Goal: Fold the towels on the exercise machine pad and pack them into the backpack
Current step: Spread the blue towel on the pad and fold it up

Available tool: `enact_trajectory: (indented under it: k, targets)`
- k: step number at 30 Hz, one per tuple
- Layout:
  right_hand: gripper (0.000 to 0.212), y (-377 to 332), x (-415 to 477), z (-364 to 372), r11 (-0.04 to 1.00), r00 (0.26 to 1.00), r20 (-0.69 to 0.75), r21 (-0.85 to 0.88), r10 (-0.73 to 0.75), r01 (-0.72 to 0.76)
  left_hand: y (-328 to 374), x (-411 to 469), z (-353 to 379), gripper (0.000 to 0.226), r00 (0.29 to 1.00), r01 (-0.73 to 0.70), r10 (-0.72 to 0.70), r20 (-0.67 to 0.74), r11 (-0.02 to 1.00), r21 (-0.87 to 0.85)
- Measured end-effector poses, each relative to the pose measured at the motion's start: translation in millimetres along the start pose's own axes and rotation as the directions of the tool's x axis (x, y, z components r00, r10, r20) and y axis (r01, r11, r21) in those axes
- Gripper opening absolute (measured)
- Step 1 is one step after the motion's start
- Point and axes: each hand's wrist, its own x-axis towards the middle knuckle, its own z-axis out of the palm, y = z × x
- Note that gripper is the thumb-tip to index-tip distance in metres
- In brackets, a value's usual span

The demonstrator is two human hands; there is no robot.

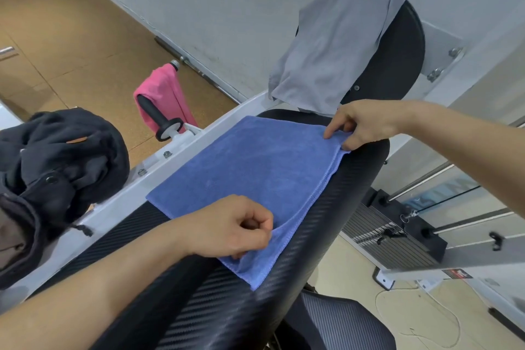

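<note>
Tan cork-look floor [71, 37] & a white wall ran behind a gym machine w/ a white frame [119, 202]. Far left, a dark backpack [56, 167] slumped against that frame, top sagging open. Just right of it a pink towel [167, 88] hung over a black handle [156, 119].

L forearm came in from the lower-left corner, lying across the black seat pad [355, 179]. L hand [230, 227] was knuckles-up, fingers curled in, thumb & fingertips pinching the near edge of the blue towel [250, 173] so the cloth bunched into a small fold there. That towel lay mostly flat across the pad, already doubled, w/ a stitched edge along its right side & the near corner hanging over the pad's curve.

Further back, a grey towel [329, 45] was draped over the upright back pad [403, 48].

R arm reached in from the right edge, wrist about level. R hand [366, 122] pinched the towel's far-right corner: index finger laid on top, thumb below, other fingers tucked.

Lower right: weight stack [397, 236]; bottom edge: a mesh chair [341, 321].
</note>
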Motion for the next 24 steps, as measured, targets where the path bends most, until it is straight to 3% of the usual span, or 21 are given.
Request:
enact_trajectory:
  k: [1,3,4,6,8,10,14,19,24]
  targets:
    - [0.032,-2,-1,2,0.998,0.999,-0.026,-0.057,-0.021,0.02,0,-1,0,0.033,1.0,0.0,0.0,0.006,0.999,-0.034]
    - [0.028,-2,-3,13,0.921,0.972,-0.159,-0.375,-0.176,0.105,-1,-3,0,0.04,1.0,-0.003,0.004,0.014,0.997,-0.08]
    - [0.028,0,-4,23,0.832,0.925,-0.236,-0.539,-0.298,0.131,-1,-4,-1,0.044,1.0,-0.007,0.008,0.014,0.996,-0.086]
    - [0.017,7,-5,37,0.712,0.784,-0.341,-0.68,-0.519,0.175,-1,-6,-1,0.043,1.0,-0.024,0.025,0.009,0.998,-0.055]
    - [0.009,13,-4,40,0.701,0.691,-0.425,-0.694,-0.584,0.165,1,-7,0,0.035,0.999,-0.044,0.045,-0.012,0.999,0.017]
    - [0.022,19,-5,37,0.731,0.664,-0.491,-0.671,-0.564,0.124,3,-7,0,0.03,0.998,-0.049,0.054,-0.035,0.991,0.127]
    - [0.025,24,-11,36,0.657,0.588,-0.468,-0.739,-0.66,0.149,15,-14,2,0.03,0.997,-0.061,0.075,-0.02,0.912,0.406]
    - [0.02,35,-16,46,0.61,0.603,-0.414,-0.777,-0.682,0.156,22,-17,14,0.032,0.975,-0.146,0.222,-0.013,0.685,0.714]
    - [0.034,36,-16,50,0.642,0.621,-0.416,-0.744,-0.664,0.188,20,-15,22,0.032,0.956,-0.135,0.291,-0.047,0.573,0.808]
